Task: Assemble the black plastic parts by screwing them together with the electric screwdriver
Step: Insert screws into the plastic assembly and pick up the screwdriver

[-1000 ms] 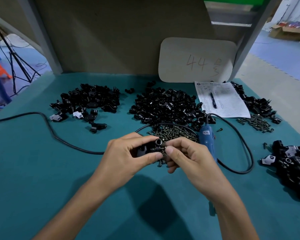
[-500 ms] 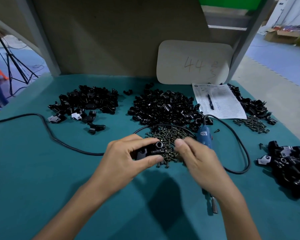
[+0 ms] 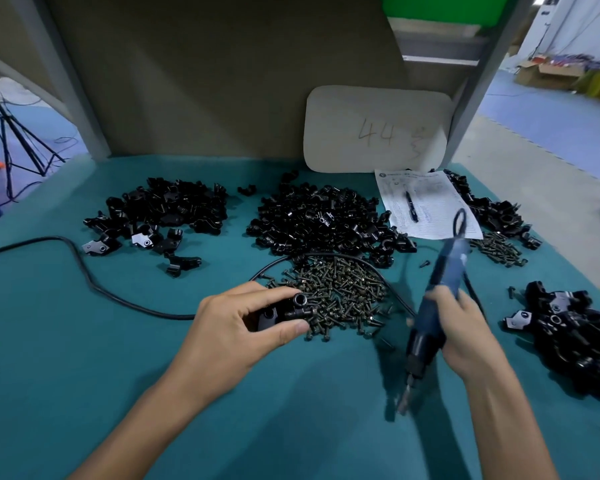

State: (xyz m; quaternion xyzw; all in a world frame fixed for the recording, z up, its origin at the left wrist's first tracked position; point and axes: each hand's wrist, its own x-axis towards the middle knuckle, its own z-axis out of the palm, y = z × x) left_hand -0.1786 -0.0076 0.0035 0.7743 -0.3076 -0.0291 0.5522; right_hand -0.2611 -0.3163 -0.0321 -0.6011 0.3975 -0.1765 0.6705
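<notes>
— Your left hand (image 3: pixel 243 327) sits low on the teal-covered workbench (image 3: pixel 84 358). Thumb and fingers curl round a small black plastic part with a round socket on top (image 3: pixel 284 310), right at the near-left edge of the heap of dark metal screws (image 3: pixel 343 289).

— And your right hand (image 3: pixel 465 327) is wrapped round the blue, pen-shaped electric screwdriver (image 3: pixel 445 278). You hold it clear of the bench, cord end tilted up and away from you. The bit (image 3: pixel 403 398) points down toward you, well to the right of the part.

— So where are you on this piece?

— At the start of driving, I'd judge: you have the part gripped and the tool in hand, but the bit is not on it yet. Whether a screw already sits in the part I cannot tell, because your fingers hide that side.

— And the whole job?

— Mostly ahead of you, by the look of it. The cluster of black pieces with pale metal tabs (image 3: pixel 579 334) at your right may be finished work, though the far-left pile of black parts (image 3: pixel 167 209) shows similar tabs, so I won't swear to it. The big loose heap of black plastic parts (image 3: pixel 323 223) beyond the screws looks untouched.

— What does your pose need next?

— Your left palm faces down with the socket showing between thumb and forefinger. You'd want to bring the bit across to it and stand the tool upright.
</notes>
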